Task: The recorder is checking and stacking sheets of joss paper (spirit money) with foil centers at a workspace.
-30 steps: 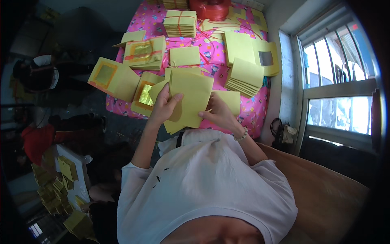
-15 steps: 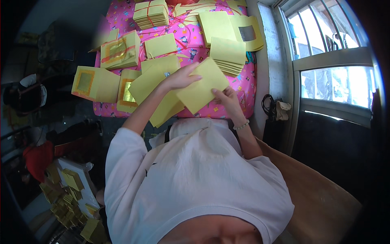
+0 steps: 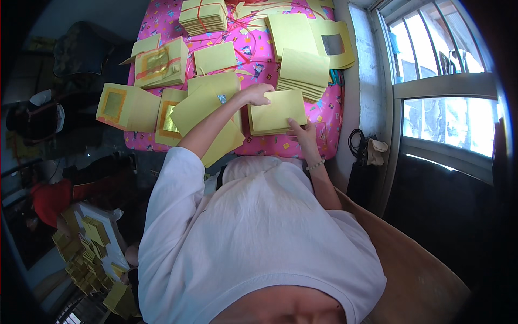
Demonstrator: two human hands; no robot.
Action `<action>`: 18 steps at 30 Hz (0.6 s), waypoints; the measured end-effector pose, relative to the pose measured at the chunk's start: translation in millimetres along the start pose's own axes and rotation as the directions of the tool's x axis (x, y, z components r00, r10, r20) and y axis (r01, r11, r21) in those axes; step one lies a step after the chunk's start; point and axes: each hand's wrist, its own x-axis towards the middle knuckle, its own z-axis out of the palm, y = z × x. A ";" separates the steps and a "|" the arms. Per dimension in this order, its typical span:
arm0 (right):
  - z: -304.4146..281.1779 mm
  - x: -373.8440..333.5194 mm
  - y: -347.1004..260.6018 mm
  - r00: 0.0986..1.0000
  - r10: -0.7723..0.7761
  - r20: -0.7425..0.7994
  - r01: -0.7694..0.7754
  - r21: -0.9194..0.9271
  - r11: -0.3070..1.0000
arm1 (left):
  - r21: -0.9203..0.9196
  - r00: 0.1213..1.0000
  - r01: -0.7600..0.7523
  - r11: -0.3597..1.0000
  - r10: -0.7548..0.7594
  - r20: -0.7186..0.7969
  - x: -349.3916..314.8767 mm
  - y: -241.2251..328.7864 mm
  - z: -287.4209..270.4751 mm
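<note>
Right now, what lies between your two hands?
Head view: only the small stack of yellow paper sheets; left hand on its upper-left corner, right hand at its lower-right edge.

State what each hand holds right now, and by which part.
Both hands are on one small stack of yellow paper sheets: the left hand grips its upper left corner, and the right hand presses its fingers on the lower right edge.

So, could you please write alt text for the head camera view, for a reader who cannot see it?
Seen from above, a person in a white shirt holds a stack of yellow paper sheets on a pink patterned tablecloth, left hand on its top edge, right hand at its lower corner. More yellow paper piles and a red-tied bundle surround it; a window is on the right.
</note>
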 end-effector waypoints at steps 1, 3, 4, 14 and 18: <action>-1.3 2.7 3.3 0.999 -0.034 0.008 0.034 -0.070 0.997 | 0.034 0.999 0.033 0.999 -0.033 -0.008 -1.9 0.7 2.6; -2.2 8.6 12.2 0.997 -0.071 -0.012 0.069 -0.153 0.986 | 0.058 0.998 0.062 0.996 -0.062 -0.010 -3.3 2.2 5.5; -1.8 11.4 16.5 0.993 -0.112 -0.028 0.103 -0.235 0.967 | 0.083 0.996 0.092 0.992 -0.091 -0.014 -5.0 4.0 5.6; -3.5 20.1 37.8 0.966 -0.257 -0.019 0.190 -0.618 0.763 | 0.183 0.973 0.229 0.956 -0.219 -0.076 -8.7 -6.2 30.6; 1.1 11.9 30.7 0.931 -0.364 -0.020 0.179 -0.846 0.503 | 0.198 0.959 0.267 0.943 -0.239 -0.151 -6.4 -15.8 48.6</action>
